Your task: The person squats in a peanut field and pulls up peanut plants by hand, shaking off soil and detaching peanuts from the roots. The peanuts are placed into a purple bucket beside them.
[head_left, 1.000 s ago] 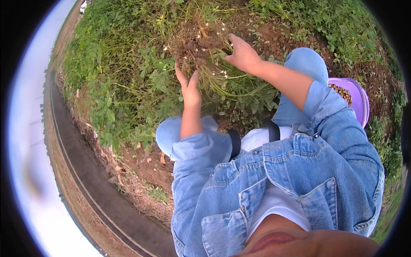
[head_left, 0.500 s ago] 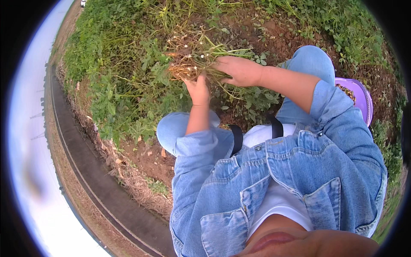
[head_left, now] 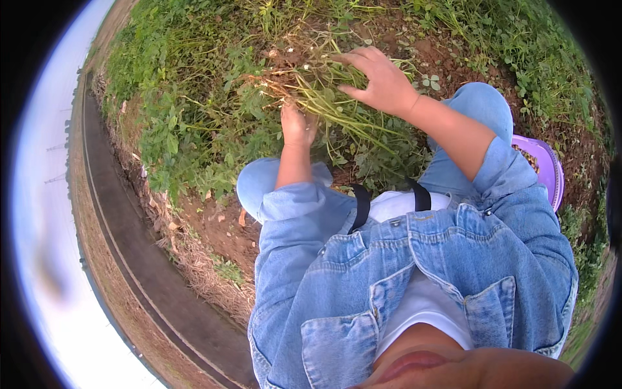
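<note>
Stringy green plant stems (head_left: pixel 337 107) in hands (head_left: pixel 382 81)

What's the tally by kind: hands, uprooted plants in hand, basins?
Hands: 2, the left hand and the right hand, both on the plant
Uprooted plant with stems and roots: 1
Purple basin: 1, partly hidden behind the right sleeve
Total: 4
</note>
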{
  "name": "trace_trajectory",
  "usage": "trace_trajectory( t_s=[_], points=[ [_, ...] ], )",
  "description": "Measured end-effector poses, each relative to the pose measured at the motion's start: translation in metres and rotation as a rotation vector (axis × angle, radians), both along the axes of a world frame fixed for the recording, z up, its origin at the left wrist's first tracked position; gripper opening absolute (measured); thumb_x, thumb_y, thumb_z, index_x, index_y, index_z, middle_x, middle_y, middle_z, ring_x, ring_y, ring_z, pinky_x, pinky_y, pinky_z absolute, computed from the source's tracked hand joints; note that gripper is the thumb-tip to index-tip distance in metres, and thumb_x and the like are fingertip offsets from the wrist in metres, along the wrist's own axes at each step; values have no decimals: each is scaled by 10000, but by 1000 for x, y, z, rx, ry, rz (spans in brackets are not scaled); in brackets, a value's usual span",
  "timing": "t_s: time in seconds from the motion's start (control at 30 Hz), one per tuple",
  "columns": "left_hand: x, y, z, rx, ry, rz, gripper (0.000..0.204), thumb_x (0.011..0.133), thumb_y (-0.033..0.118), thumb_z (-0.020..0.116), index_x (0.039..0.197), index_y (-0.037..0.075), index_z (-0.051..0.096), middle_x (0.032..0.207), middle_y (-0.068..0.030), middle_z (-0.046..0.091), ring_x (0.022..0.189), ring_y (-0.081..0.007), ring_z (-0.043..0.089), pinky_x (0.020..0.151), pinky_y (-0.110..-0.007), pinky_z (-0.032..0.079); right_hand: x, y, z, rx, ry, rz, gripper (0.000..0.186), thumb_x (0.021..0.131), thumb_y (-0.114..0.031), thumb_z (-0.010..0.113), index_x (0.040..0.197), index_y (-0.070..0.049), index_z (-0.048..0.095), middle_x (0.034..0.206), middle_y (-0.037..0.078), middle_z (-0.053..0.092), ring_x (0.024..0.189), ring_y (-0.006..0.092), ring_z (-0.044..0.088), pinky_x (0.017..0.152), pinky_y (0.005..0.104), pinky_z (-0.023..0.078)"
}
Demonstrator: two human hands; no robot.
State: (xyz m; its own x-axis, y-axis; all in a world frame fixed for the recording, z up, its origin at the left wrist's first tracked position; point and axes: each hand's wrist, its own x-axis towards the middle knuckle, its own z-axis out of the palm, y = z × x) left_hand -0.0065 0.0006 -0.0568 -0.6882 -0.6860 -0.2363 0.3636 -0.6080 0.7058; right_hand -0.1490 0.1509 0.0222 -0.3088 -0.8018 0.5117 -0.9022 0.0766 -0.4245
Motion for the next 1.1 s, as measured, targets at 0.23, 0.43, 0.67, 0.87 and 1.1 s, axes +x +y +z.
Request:
trace_trajectory(
  t_s=[0.23,0.43,0.67,0.87,1.1],
  points=[
    [6,6,12,60,19,-128,301,985,180,412,1232,15,461,1155,-146,574,1005,-297,605,863,-450,537,-20,-4,-20,243,3,-64,528,880,-321,616,1287,-13,485,1256,200,499,1189,360,455,1010,411,388],
    [6,0,-3,72,-6,-96,252,989,131,371,1207,37,456,1105,-131,573,971,-267,603,833,-432,543,-18,-5,-25,207,-30,-114,463,886,-288,595,1279,-61,509,1226,157,541,1166,337,481,993,403,409],
    [-6,14,-4,-28,-86,-44,208,990,150,394,1154,43,465,968,-77,595,733,-167,613,600,-292,535,10,-9,-5,131,-428,209,213,876,-152,599,1050,-61,682,966,105,673,880,239,636,781,311,493],
    [-13,16,-16,-31,-217,-107,159,969,140,455,1088,48,506,913,-49,604,718,-138,585,579,-298,482,1,-21,-31,317,-281,-2,274,900,-239,568,1095,-77,672,1029,178,661,949,326,621,819,383,494],
    [-11,17,-13,11,-196,-136,204,972,125,425,1125,22,512,992,-98,609,809,-189,610,674,-328,524,-2,-16,-27,241,46,-58,235,832,-248,641,1027,-122,676,907,98,630,867,294,620,747,394,513]
  ],
)
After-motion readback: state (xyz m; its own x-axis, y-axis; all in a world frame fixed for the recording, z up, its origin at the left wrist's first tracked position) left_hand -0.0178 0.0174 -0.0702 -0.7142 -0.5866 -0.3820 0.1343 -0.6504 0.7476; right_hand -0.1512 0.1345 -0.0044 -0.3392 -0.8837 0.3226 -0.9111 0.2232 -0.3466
